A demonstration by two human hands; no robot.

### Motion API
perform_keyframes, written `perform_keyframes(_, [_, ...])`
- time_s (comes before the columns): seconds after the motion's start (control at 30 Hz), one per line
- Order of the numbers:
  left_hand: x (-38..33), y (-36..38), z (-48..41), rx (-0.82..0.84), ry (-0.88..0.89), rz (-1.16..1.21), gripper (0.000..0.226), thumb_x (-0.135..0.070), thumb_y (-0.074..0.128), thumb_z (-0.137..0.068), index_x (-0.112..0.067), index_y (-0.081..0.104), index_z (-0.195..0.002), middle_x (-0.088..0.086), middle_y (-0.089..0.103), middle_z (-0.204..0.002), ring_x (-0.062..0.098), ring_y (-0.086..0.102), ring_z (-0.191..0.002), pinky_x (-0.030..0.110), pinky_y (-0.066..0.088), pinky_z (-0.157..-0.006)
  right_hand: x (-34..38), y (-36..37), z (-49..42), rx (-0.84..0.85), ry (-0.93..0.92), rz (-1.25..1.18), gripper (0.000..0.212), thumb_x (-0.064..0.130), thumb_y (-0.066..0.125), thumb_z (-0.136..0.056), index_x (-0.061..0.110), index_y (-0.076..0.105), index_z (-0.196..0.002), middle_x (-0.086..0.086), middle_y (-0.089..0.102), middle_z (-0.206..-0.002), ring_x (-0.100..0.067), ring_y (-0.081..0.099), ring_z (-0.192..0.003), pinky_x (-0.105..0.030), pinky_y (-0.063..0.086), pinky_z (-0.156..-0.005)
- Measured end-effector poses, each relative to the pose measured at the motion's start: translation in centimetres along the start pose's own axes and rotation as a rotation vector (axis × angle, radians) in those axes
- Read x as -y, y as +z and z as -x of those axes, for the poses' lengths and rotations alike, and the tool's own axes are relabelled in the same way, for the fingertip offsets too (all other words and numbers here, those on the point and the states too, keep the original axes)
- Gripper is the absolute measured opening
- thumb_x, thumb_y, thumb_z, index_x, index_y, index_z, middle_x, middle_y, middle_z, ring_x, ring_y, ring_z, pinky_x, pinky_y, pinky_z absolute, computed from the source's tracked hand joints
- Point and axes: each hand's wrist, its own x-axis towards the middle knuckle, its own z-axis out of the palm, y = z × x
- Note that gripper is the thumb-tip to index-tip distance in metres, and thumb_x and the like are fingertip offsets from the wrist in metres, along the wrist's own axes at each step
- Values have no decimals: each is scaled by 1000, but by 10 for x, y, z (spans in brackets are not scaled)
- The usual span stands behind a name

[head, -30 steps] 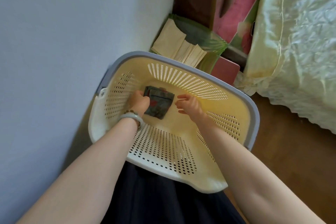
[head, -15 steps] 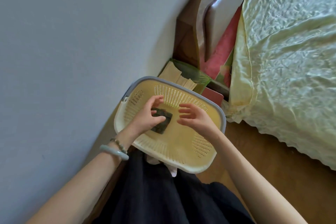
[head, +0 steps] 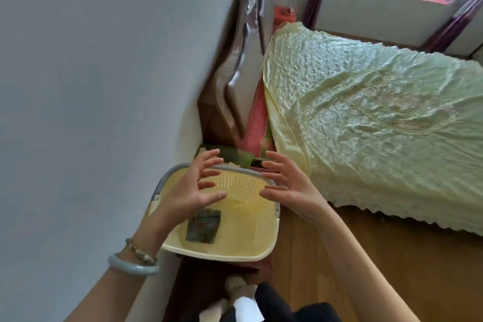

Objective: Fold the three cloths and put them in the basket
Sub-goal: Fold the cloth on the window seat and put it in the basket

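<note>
my left hand (head: 192,189) and right hand (head: 290,185) both hang over the basket (head: 264,227) with fingers spread wide and palms turned toward each other, holding nothing. one folded cloth (head: 203,226) lies flat on the basket floor, toward its near left side, just below my left palm and not touching it. i can see only that one cloth; where the other two are i cannot tell

the cloth looks thin, soft and very light, a dark patterned square that has kept its fold. i judge it would flop open if i lifted it by one corner, so the place to take it is across the folded edge, thumb on top and fingers beneath, or with both hands at opposite sides. nothing about it seems fragile or slippery

the basket is pale yellow plastic with holes and a grey rim, stiff and light, so i expect it could slide if bumped. it stands against the wall (head: 91,112) on the left, with a dark headboard (head: 235,86) at the far side and the bed (head: 366,117) with its crinkled pale green cover to the right. the wood floor (head: 339,256) lies near right. a bangle (head: 130,265) sits on my left wrist. nothing blocks the basket mouth but my own hands
</note>
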Motion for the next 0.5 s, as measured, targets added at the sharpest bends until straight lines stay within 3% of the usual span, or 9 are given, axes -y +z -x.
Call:
perform_keyframes(0.1, [-23,5,-2,82,102,5,80,-10,77,-74,-34,31,-136,-12,49,-131,4,53,-116,19,48,-90,15,-10,30,-125,-59,-6,74,4,76,-74,40,41,-128,1,52,-132,-12,56,-116,-26,52,-90])
perform_keyframes(0.2, [-45,17,-6,162,195,3,79,-10,77,-74,-35,32,-135,-11,49,-130,7,54,-116,23,50,-91,28,-20,63,-265,-95,1,73,5,77,-73,42,41,-126,1,51,-133,-14,55,-117,-35,50,-96])
perform_keyframes(0.33, [-71,42,-12,302,297,19,79,-11,77,-74,-34,35,-137,-9,50,-131,9,55,-115,32,51,-93,35,-33,115,-440,-121,13,76,7,77,-73,36,40,-132,1,50,-134,-14,56,-117,-34,51,-94])
perform_keyframes(0.5, [-101,95,-15,506,386,51,81,-20,77,-69,-35,36,-136,-11,51,-131,5,56,-113,31,51,-92,29,-52,187,-672,-94,28,77,7,76,-74,32,38,-136,2,50,-135,-11,56,-116,-30,52,-92])
